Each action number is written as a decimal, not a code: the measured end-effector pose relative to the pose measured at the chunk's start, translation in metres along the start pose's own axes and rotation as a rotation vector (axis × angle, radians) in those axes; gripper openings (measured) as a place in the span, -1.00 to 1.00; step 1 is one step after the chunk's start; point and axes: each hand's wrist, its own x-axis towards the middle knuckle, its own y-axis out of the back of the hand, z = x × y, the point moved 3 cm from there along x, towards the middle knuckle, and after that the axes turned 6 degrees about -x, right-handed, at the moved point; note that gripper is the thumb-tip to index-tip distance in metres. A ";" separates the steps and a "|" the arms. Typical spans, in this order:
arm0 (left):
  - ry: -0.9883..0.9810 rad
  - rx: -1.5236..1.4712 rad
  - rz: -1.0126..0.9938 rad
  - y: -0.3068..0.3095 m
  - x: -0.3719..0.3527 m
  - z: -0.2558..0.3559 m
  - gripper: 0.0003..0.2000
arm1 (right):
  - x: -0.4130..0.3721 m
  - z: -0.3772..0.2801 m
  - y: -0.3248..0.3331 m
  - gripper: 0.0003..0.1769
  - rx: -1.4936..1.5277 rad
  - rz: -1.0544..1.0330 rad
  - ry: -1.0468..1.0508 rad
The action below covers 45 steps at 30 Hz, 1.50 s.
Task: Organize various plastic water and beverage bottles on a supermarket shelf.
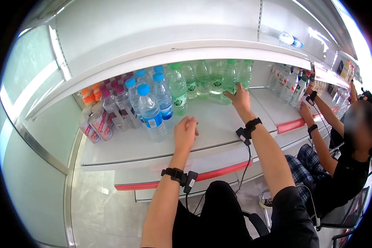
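My right hand (240,101) reaches to the back of the shelf, its thumb and fingers around the lower part of a green bottle (230,78) with a green cap. Several similar green bottles (202,80) stand beside it in a row. My left hand (185,133) rests over the shelf's front part, fingers curled in, with nothing visible in it. Nearest to that hand is a clear water bottle (152,115) with a blue cap and blue label. More blue-capped bottles (162,97) stand upright behind it.
Purple-capped bottles (111,109), cans (100,125) and orange-capped bottles (87,96) stand left. An upper shelf edge (173,49) overhangs the bottles; a bottle (290,39) lies above. Right, a seated person (339,173) handles white-labelled bottles (298,91). Cables hang from my wristbands.
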 end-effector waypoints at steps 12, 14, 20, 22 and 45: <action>0.015 0.018 0.004 -0.001 0.000 -0.001 -0.67 | -0.002 0.013 0.002 0.54 -0.056 0.068 -0.096; 0.007 0.027 0.006 0.001 -0.002 0.000 -0.67 | 0.001 0.014 -0.004 0.55 -0.006 0.054 -0.148; -0.008 0.026 -0.007 0.001 0.001 -0.002 -0.66 | -0.003 0.019 -0.002 0.52 0.037 0.046 -0.131; 0.014 0.029 0.004 0.004 0.000 -0.001 -0.66 | -0.012 0.026 0.009 0.48 0.033 0.067 -0.099; -0.550 1.483 0.262 -0.042 0.106 0.135 -0.51 | -0.079 0.097 0.045 -0.62 0.129 0.328 0.140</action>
